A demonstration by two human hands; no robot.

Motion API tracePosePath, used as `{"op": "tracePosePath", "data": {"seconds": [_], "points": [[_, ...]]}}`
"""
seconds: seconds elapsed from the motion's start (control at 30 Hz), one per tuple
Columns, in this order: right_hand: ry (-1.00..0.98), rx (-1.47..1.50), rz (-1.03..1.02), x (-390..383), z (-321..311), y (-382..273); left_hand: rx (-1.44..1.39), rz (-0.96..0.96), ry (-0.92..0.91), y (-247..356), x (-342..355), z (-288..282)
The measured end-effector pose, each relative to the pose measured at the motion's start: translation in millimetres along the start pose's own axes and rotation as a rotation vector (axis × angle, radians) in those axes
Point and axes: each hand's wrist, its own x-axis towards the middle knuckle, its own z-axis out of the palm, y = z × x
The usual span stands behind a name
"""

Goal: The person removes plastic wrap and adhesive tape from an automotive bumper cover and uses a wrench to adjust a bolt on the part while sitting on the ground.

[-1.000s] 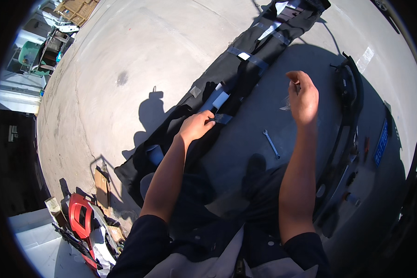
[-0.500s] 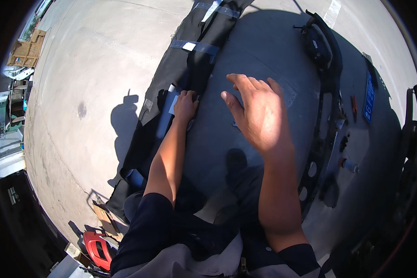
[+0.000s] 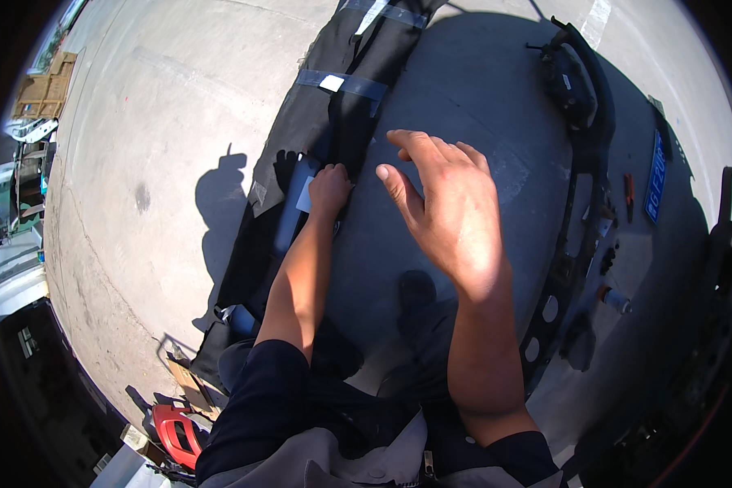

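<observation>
A long roll of black wrapping (image 3: 293,146) lies on the ground to my left, bound with clear tape. Through an opening in it shows a smooth grey-blue part (image 3: 289,215) bearing a white label (image 3: 306,195). My left hand (image 3: 331,191) is closed at the right edge of this opening, fingers curled over the black material; its fingertips are partly hidden. Raised over the shaded ground, my right hand (image 3: 447,203) is empty, its thumb apart from loosely bent fingers.
A black bumper frame (image 3: 598,163) lies along the right side. Beyond it are red-handled pliers (image 3: 629,195), a blue licence plate (image 3: 655,177), and a small bottle (image 3: 616,299). At lower left sit a red plastic part (image 3: 175,431) and cardboard (image 3: 191,389).
My view has turned slightly, so the bumper frame and plate appear further right. My right hand has shifted a little left, still raised. The left hand stays at the wrapping's edge.
</observation>
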Motion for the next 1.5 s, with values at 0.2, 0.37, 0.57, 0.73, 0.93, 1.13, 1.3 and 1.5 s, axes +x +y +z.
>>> {"op": "tracePosePath", "data": {"seconds": [0.2,0.37,0.57,0.73,0.93,1.13,1.3,1.5], "points": [[0.004,0.056,-0.005,4.1,1.8,4.1,-0.015,0.048,-0.069,-3.8,-0.4,1.0],[0.02,0.079,-0.005,3.9,3.7,6.9,0.067,0.246,0.101,5.7,-13.9,0.8],[-0.045,0.078,0.019,3.8,1.3,0.9,0.306,0.409,0.104,6.3,-17.5,13.5],[-0.082,0.107,0.051,2.8,5.4,-1.8,0.429,0.391,-0.062,11.0,-24.2,40.4],[-0.077,0.117,0.018,6.1,8.9,-2.5,0.311,0.387,-0.04,15.2,-43.7,75.1],[-0.113,0.173,0.024,11.5,14.6,-7.8,0.162,0.227,-0.255,21.6,-50.5,69.4],[-0.093,0.16,0.025,10.4,22.1,-4.2,-0.25,0.237,0.058,30.6,-97.6,33.2],[-0.134,0.218,0.017,15.4,21.7,-19.4,-0.121,0.037,0.108,-52.5,-126.6,-19.2]]}}
